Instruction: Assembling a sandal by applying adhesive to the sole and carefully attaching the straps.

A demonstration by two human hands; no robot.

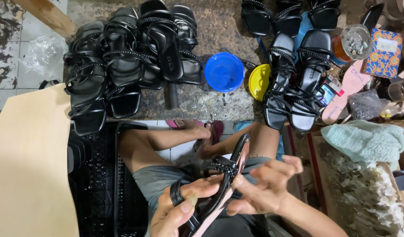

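One black strappy sandal point(226, 175) sits in the person's lap, tilted on its edge so the pinkish underside of the sole shows; a braided strap crosses its front. The left hand point(180, 208) grips it from below, thumb laid flat on the sole's edge and a thin strap looped around one finger; fingers curled partly closed round the shoe. The right hand point(265, 186) is beside it, fingers loosely bent and spread, fingertips touching the sole's edge near the braid; whether it pinches anything I cannot tell.

On the rough, stained workbench point(219, 26) above the knees lies a heap of black sandals point(131, 61) at the left, too tangled to count exactly, roughly eight or more; a standing pair point(296, 79) at the right with braided straps; three more sandals point(289, 15) at the top edge. Between the heaps sit two round plastic things: one blue bowl point(224, 71), and one yellow lid point(259, 82) just beside it, partly tucked under the pair.

Further right stands one round tin point(354, 42) with small bits on top; next to it a box point(385, 52), patterned blue and orange with a pale label; below, one pink insole point(349, 90) with handwriting; one pale green towel point(366, 139), soft and rumpled. A large flat sheet of tan cardboard point(28, 166) fills the left; a black plastic crate point(105, 184) stands beside it.
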